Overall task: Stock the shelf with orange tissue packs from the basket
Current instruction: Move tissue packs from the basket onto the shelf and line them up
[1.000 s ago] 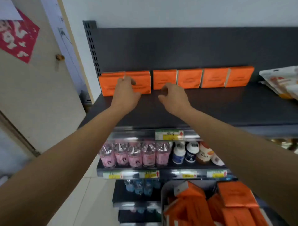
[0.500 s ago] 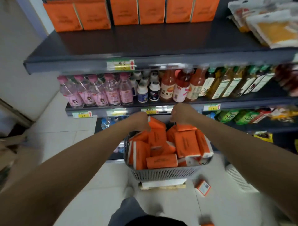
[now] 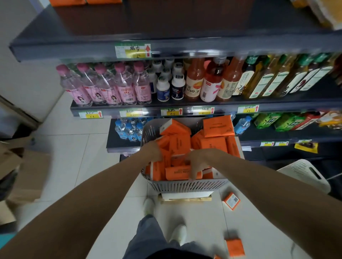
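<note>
A person stands facing a dark shop shelving unit, both bare arms reaching down into a grey slatted basket (image 3: 185, 184) on the floor just in front of their pale shoes (image 3: 149, 206). The basket is heaped with orange tissue packs (image 3: 216, 127), some flat, some on edge. The left hand (image 3: 151, 150) is pushed in among the packs at the basket's left side; its fingers are hidden by them and blurred, so I cannot tell whether it holds one. The right hand (image 3: 196, 162) is a little apart from it, nearer the person, with its fingers hooked down over the near pack (image 3: 175, 172), which lies lengthwise along the basket's near wall. High above, the top shelf (image 3: 64, 46) carries a yellow and green price label (image 3: 132, 50) on its front edge, and the bottoms of two shelved packs (image 3: 68, 2) show at the frame's upper left. The shelf below holds pink-capped bottles (image 3: 111, 85), small white-lidded jars (image 3: 171, 86), juice bottles (image 3: 211, 79) and dark green-capped bottles (image 3: 268, 79). Blue-capped water bottles (image 3: 129, 129) stand lower still, behind the basket. Two loose packs lie on the pale tiled floor to the right: one (image 3: 231, 201) beside the basket, another (image 3: 235, 247) nearer the person's leg. A white basket (image 3: 305, 175) sits further right, and cardboard boxes (image 3: 27, 170) are at the left.
</note>
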A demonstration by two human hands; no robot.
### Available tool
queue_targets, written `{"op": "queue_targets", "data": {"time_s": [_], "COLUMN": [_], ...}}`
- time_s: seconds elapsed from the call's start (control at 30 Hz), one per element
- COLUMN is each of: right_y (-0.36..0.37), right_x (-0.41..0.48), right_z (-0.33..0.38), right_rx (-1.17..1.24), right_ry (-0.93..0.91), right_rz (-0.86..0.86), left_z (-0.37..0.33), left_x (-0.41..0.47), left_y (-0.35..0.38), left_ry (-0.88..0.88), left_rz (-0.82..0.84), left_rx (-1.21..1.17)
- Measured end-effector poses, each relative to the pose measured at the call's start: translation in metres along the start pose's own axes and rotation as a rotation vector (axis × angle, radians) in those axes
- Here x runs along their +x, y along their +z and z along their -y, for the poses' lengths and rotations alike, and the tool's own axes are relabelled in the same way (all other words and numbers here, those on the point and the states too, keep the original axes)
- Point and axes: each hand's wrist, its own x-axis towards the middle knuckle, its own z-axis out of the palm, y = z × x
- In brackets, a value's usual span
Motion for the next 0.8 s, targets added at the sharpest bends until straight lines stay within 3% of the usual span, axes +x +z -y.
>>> {"op": "queue_targets", "data": {"time_s": [0.17, 0.37, 0.7, 0.8], "right_y": [-0.004, -0.055, -0.142, -0.166], "right_x": [-0.003, -0.047, -0.150, -0.169], "right_z": [0.000, -0.013, 0.000, 0.011], "right_rx": [-0.064, 0.370, 0.550, 0.645], "right_ry": [0.043, 0.028, -0.170, -0.239], "right_rz": [-0.103, -0.289, -0.770, -0.846], "left_z": [0.001, -0.019, -0.064, -0.070], "left_x": [0.003, -0.014, -0.080, -0.097], "left_y": [-0.005, -0.054, -0.161, -0.190], "left_ry": [-0.034, -0.019, 0.242, 0.338], "left_rz": [-0.058, -0.177, -0.534, -0.631], "left_rx": [-0.043, -0.199, -0.385, -0.470]}}
